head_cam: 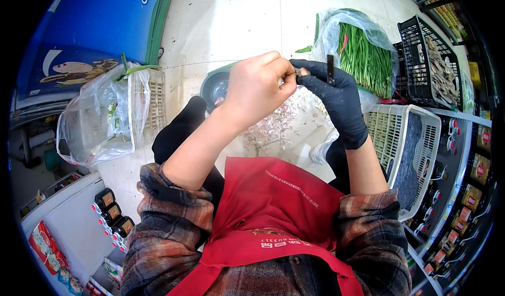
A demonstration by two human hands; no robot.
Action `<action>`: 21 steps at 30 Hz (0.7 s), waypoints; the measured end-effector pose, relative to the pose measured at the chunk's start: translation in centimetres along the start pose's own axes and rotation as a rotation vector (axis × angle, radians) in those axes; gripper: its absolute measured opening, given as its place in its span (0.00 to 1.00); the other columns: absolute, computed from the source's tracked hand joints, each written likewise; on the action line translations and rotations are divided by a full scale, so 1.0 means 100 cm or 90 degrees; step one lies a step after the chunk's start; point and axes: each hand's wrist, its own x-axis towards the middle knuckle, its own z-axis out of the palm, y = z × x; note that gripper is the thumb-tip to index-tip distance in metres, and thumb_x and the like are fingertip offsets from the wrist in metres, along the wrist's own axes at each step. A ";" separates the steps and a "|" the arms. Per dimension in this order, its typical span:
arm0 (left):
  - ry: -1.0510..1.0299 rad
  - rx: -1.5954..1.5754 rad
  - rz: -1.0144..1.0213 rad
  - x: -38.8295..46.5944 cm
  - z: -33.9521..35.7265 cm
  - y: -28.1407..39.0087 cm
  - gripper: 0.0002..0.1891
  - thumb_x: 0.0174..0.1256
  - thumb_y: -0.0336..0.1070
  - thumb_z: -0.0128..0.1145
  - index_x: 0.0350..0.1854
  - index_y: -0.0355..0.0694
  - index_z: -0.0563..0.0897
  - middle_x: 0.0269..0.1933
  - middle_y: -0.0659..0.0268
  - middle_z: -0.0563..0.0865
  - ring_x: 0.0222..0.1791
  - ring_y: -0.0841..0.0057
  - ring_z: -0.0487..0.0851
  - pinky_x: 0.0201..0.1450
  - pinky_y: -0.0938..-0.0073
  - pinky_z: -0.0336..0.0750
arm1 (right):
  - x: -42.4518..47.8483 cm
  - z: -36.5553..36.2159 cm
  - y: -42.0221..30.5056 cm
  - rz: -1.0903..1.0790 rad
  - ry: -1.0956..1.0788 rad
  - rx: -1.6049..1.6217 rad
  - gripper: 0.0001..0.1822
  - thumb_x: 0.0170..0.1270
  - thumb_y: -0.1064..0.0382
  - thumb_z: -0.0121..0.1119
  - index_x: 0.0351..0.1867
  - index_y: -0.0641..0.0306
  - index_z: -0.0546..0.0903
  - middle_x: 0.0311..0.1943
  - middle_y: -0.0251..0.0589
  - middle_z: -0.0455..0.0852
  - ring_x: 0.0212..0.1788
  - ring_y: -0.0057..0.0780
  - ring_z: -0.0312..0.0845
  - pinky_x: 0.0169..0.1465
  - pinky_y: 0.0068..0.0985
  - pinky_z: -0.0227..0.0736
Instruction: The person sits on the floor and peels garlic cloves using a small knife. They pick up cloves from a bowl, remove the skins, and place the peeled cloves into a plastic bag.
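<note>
My left hand (262,85) is bare, its fingers curled into a pinch at a small pale pinkish clove (303,72), apparently garlic. My right hand (333,95), in a black glove, meets it from the other side, thumb and forefinger around the clove. A short dark knife blade (330,70) sticks out from the gloved fingers; the handle is hidden. Below both hands, papery garlic skins (268,128) lie scattered over the tiled floor (236,148). A grey basin (209,84) is partly covered by my left hand and holds a few pieces.
Left stands a plastic crate (157,99) with a clear bag (98,134) against it. On the right are bagged green chives (365,65), a black crate (410,55) of brownish pieces and a white crate (418,201). Bottled goods (471,199) line the right shelf.
</note>
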 end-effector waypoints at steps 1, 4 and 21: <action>0.000 -0.006 0.002 0.001 0.000 0.000 0.03 0.45 0.24 0.60 0.21 0.36 0.78 0.23 0.65 0.79 0.21 0.72 0.78 0.24 0.77 0.71 | 0.000 0.000 -0.005 0.022 0.012 0.028 0.14 0.58 0.65 0.59 0.45 0.66 0.81 0.38 0.35 0.83 0.40 0.19 0.76 0.46 0.18 0.69; 0.011 -0.058 -0.076 0.002 -0.004 0.003 0.02 0.46 0.23 0.59 0.23 0.35 0.80 0.24 0.64 0.80 0.22 0.73 0.79 0.25 0.78 0.71 | 0.002 0.000 -0.017 0.075 0.037 0.071 0.14 0.59 0.64 0.58 0.46 0.67 0.80 0.38 0.35 0.83 0.40 0.19 0.76 0.48 0.18 0.68; 0.020 0.010 0.062 0.000 -0.004 0.003 0.03 0.47 0.25 0.64 0.26 0.36 0.83 0.24 0.64 0.81 0.22 0.72 0.80 0.24 0.77 0.72 | 0.002 -0.002 0.006 -0.103 0.016 -0.131 0.13 0.56 0.66 0.61 0.44 0.63 0.82 0.38 0.37 0.84 0.39 0.19 0.76 0.45 0.19 0.69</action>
